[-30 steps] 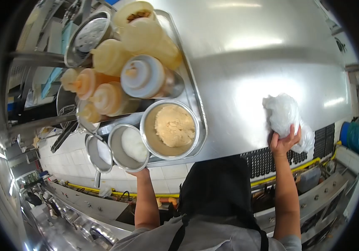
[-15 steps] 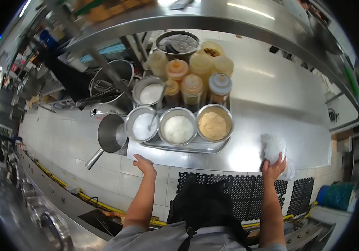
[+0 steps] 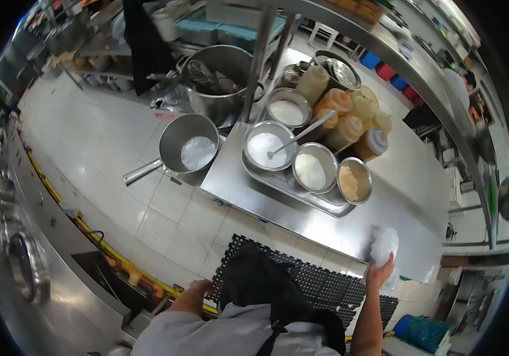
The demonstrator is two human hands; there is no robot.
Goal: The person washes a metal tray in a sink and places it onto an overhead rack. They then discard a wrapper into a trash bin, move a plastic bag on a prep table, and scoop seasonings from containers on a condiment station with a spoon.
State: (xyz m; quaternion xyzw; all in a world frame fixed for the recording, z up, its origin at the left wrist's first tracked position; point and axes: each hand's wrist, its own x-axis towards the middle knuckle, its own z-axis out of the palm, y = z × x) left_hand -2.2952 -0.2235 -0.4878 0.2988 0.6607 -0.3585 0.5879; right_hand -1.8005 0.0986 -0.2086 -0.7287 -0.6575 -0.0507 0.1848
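My right hand (image 3: 379, 273) is closed around a crumpled, whitish clear plastic bag (image 3: 384, 244) at the front edge of the steel table (image 3: 403, 207). My left hand (image 3: 198, 292) hangs low beside my black apron (image 3: 248, 282), away from the table; its fingers are too small and blurred to read. On a metal tray (image 3: 319, 203) stand steel bowls: one of white powder with a spoon (image 3: 293, 142) in it, another of white powder (image 3: 311, 172) and one of tan powder (image 3: 352, 183). Behind them are several squeeze bottles (image 3: 349, 127).
Left of the table sits a long-handled saucepan (image 3: 171, 142), with a large pot (image 3: 224, 98) holding a whisk behind it. A steel shelf (image 3: 385, 50) crosses overhead. Black rubber mats (image 3: 316, 288) lie on the floor. A person (image 3: 456, 89) stands across at the far right.
My left hand has left the table's front edge and dropped back to my side. My right hand stays at the edge, now gripping the plastic bag upright. The view has turned left.
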